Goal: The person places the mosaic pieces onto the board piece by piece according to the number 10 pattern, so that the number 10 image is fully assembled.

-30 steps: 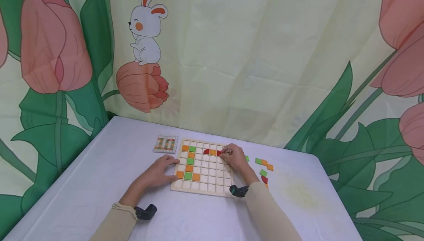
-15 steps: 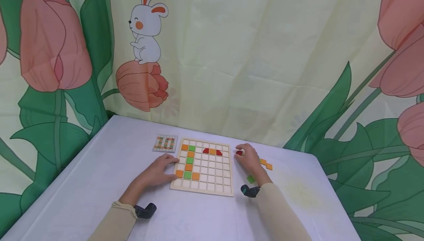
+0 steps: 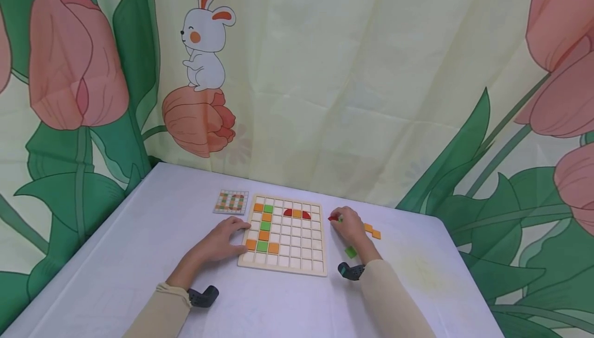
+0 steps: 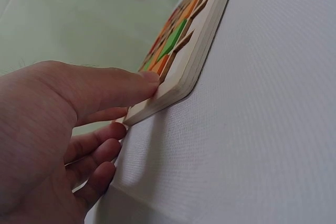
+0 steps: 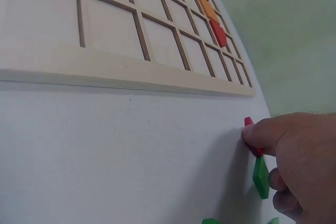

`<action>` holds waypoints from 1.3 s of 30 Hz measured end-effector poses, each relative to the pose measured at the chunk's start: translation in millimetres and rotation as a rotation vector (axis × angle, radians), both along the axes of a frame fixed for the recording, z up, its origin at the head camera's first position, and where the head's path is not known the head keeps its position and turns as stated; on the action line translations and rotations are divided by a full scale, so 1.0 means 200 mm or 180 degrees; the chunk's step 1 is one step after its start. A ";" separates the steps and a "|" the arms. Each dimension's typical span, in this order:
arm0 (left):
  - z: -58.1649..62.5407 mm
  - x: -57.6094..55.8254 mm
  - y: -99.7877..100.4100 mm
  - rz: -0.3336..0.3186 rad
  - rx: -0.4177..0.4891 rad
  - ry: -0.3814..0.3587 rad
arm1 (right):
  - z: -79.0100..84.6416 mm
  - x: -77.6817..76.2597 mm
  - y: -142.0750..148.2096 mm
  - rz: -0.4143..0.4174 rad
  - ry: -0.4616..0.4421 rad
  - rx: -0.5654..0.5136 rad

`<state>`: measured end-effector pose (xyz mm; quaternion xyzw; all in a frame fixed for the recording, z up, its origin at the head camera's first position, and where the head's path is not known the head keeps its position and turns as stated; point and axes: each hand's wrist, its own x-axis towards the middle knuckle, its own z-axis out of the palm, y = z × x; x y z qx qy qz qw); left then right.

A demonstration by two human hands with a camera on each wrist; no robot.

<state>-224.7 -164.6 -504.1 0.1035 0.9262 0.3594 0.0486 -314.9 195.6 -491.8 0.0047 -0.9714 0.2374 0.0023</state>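
My left hand (image 3: 220, 241) rests at the left edge of a wooden grid board (image 3: 284, 272). In the left wrist view its thumb lies on the rim beside an orange tile (image 4: 160, 65), the other fingers along the side. Right of the board, my right hand (image 3: 349, 225) pinches a red tile (image 3: 332, 219). The right wrist view shows the thumb on this red tile (image 5: 249, 123), a green tile (image 5: 261, 177) just below it. On the board, orange and green tiles (image 3: 266, 226) form a column, and an orange tile (image 3: 297, 213) sits between two red quarter-round ones.
A small pattern card (image 3: 231, 202) with a coloured grid lies past the board's upper left corner. Orange tiles (image 3: 372, 231) and a green tile (image 3: 350, 252) lie on the white cloth around my right hand. A printed curtain (image 3: 325, 95) hangs behind the table.
My right hand has let go of the red tile at the right of the board's top row and moved right, off the board, to another red tile. My left hand has stayed put.
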 end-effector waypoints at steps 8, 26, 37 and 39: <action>0.00 0.00 0.00 -0.0017 -0.0046 -0.0004 | -0.01 0.06 0.02 0.0116 0.0022 -0.0020; 0.00 -0.01 0.00 -0.0090 -0.0016 0.0021 | -0.01 0.12 0.05 0.0141 0.0174 -0.0064; -0.02 -0.01 0.00 -0.0053 -0.0027 0.0021 | -0.02 0.10 0.14 -0.0280 0.0072 0.0063; -0.02 -0.01 0.00 -0.0052 -0.0021 0.0015 | -0.03 0.09 0.15 -0.0293 0.0123 0.0129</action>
